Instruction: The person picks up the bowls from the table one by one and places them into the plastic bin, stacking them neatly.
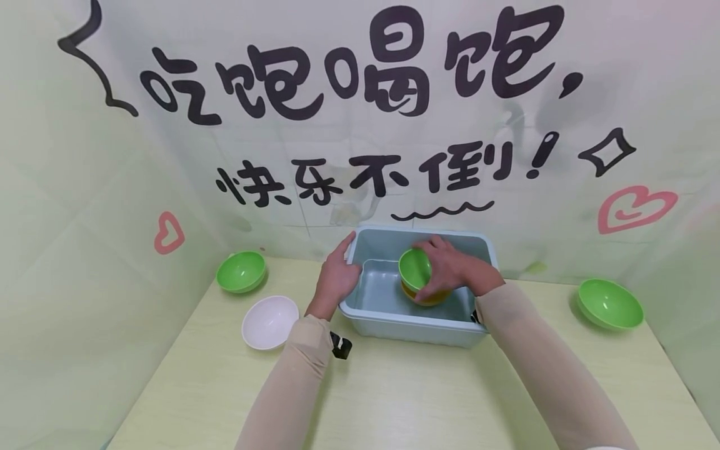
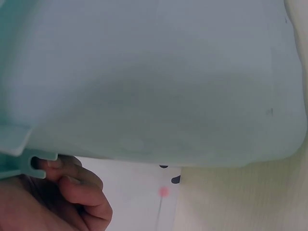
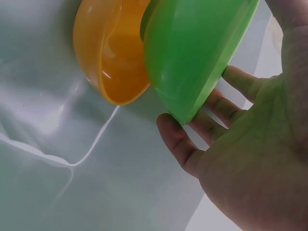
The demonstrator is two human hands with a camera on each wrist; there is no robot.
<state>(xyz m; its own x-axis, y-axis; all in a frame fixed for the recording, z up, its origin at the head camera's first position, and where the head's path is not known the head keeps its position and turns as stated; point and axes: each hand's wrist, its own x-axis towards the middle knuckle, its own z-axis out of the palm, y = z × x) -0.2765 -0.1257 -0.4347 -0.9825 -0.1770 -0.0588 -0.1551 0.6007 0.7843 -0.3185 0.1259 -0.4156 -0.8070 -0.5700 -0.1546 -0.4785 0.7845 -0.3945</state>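
A pale blue plastic bin [image 1: 416, 330] stands against the back wall. My left hand [image 1: 337, 278] grips its left rim; in the left wrist view the curled fingers [image 2: 86, 197] show under the rim's edge. Inside the bin, my right hand [image 1: 447, 265] holds a green bowl [image 1: 414, 269] by its edge. Directly below that bowl is an orange bowl [image 1: 430, 299], partly covered by it. In the right wrist view, the green bowl [image 3: 192, 53] is tilted and its base reaches into the orange bowl's mouth [image 3: 122, 57]. Fingertips lie along the green rim.
At the left of the light wooden table [image 1: 394, 400] are another green bowl [image 1: 241, 272] and a white bowl [image 1: 270, 322] nearer me. A third green bowl [image 1: 610, 304] sits at the far right. A printed curtain [image 1: 315, 144] hangs close behind the bin.
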